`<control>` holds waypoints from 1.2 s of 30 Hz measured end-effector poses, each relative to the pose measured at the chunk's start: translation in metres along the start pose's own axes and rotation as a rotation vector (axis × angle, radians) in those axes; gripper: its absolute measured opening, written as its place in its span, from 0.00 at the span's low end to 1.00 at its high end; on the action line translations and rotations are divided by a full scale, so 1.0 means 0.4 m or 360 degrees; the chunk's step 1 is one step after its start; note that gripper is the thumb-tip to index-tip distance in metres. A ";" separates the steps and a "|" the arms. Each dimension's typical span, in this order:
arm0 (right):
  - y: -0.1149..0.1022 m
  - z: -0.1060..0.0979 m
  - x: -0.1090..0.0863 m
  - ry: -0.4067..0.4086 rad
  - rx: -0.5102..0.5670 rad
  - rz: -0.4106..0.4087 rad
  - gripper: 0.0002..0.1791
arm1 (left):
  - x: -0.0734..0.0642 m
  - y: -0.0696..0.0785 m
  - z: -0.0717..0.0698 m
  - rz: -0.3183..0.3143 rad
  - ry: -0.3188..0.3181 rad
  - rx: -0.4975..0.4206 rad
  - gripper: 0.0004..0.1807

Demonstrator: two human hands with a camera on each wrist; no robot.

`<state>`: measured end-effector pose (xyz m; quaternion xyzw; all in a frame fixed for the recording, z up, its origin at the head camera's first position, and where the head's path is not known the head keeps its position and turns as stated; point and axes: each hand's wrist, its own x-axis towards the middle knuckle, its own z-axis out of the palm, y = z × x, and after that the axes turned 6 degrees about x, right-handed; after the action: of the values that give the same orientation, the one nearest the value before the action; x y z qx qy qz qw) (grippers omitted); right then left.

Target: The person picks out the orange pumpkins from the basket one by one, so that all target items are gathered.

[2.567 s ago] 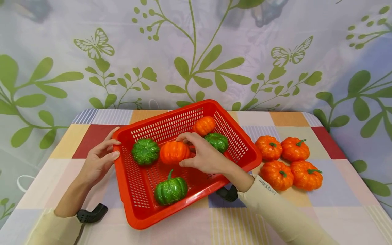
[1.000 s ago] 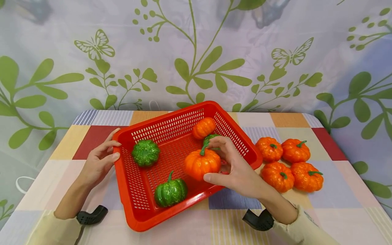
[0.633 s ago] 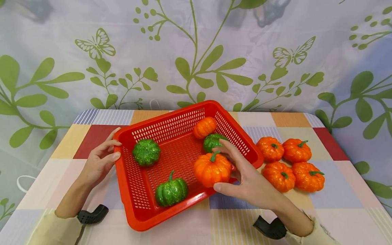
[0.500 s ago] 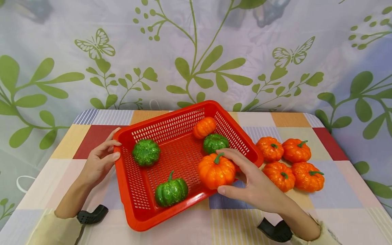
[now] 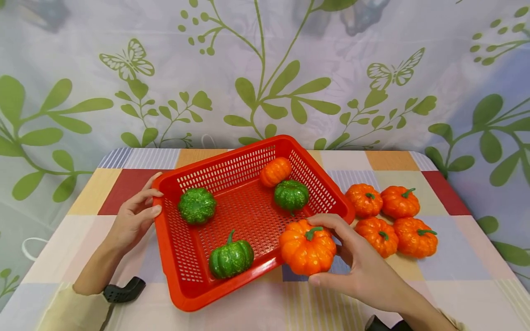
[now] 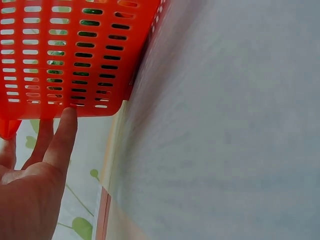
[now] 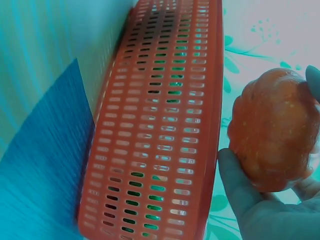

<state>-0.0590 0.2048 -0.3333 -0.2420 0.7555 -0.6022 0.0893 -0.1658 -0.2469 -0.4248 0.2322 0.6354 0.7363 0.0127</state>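
My right hand (image 5: pixel 360 266) holds an orange toy pumpkin (image 5: pixel 307 248) with a green stem, thumb in front and fingers behind. The pumpkin is raised over the near right rim of the red plastic basket (image 5: pixel 232 294); the right wrist view shows this pumpkin (image 7: pixel 275 130) above the basket's slotted side. At the basket's left end, my left hand (image 5: pixel 134 216) grips the rim with fingers and thumb. Inside lie a speckled green pumpkin (image 5: pixel 197 205), a green pumpkin with upright stem (image 5: pixel 231 258), another green one (image 5: pixel 291 195) and a small orange pumpkin (image 5: pixel 275 172).
Several orange pumpkins sit close together right of the basket, among them a front one (image 5: pixel 415 237) and a back one (image 5: pixel 399 201). They stand on a patchwork-patterned tablecloth (image 5: pixel 455 257). A leaf-printed cloth (image 5: pixel 265 55) hangs behind the table.
My right hand has lifted the orange pumpkin from the basket's middle and carried it right and towards me, over the near rim. The left hand stays on the basket.
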 end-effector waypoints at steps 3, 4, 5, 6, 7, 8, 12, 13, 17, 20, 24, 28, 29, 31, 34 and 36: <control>0.002 0.001 -0.020 0.0039 -0.0061 -0.0004 0.40 | 0.000 0.001 -0.002 0.0003 0.0000 -0.0011 0.19; 0.003 0.001 -0.026 0.0055 -0.0095 0.0006 0.40 | 0.000 0.001 -0.003 0.0002 0.0001 -0.0007 0.19; 0.004 0.000 -0.033 0.0075 -0.0131 0.0019 0.40 | 0.000 0.000 -0.003 0.0000 0.0000 -0.0004 0.19; 0.005 -0.001 -0.040 0.0092 -0.0162 0.0033 0.40 | 0.000 0.000 -0.004 -0.0003 -0.0008 -0.0004 0.19; 0.006 -0.002 -0.046 0.0112 -0.0198 0.0051 0.39 | 0.000 -0.001 -0.004 -0.0005 -0.0009 -0.0002 0.20; 0.007 -0.004 -0.052 0.0124 -0.0231 0.0058 0.39 | -0.001 -0.001 -0.004 -0.0006 -0.0007 0.0001 0.20; 0.011 -0.011 -0.076 0.0151 -0.0307 0.0083 0.40 | -0.001 -0.004 -0.002 0.0007 -0.0005 0.0009 0.20; 0.012 -0.012 -0.083 0.0155 -0.0319 0.0085 0.41 | -0.001 -0.005 -0.001 0.0010 0.0004 0.0012 0.20; 0.019 -0.017 -0.108 0.0174 -0.0370 0.0071 0.45 | -0.001 -0.006 -0.002 0.0017 0.0008 0.0016 0.20; 0.028 -0.028 -0.124 0.0191 -0.0399 0.0027 0.47 | -0.001 -0.006 -0.004 0.0008 -0.0001 0.0015 0.20; 0.046 -0.050 -0.141 0.0186 -0.0388 -0.0097 0.48 | 0.002 -0.004 -0.009 0.0003 -0.0049 0.0002 0.20; 0.049 -0.073 -0.161 0.0158 -0.0411 -0.0109 0.49 | 0.004 -0.002 -0.010 0.0007 -0.0089 -0.0019 0.20; 0.048 -0.078 -0.167 0.0154 -0.0424 -0.0088 0.49 | 0.004 -0.002 -0.010 0.0004 -0.0088 -0.0019 0.20; 0.048 -0.089 -0.181 0.0150 -0.0439 -0.0043 0.49 | 0.004 -0.003 -0.010 0.0007 -0.0093 -0.0032 0.20; 0.059 -0.104 -0.205 0.0164 -0.0505 -0.0011 0.49 | 0.003 -0.004 -0.010 0.0011 -0.0094 -0.0045 0.20; 0.075 -0.115 -0.224 0.0183 -0.0564 0.0009 0.49 | 0.002 -0.004 -0.009 0.0018 -0.0099 -0.0053 0.21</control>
<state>-0.0085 0.2919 -0.3639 -0.2170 0.8544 -0.4722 0.0037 -0.1683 -0.2498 -0.4263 0.2583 0.6211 0.7393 0.0323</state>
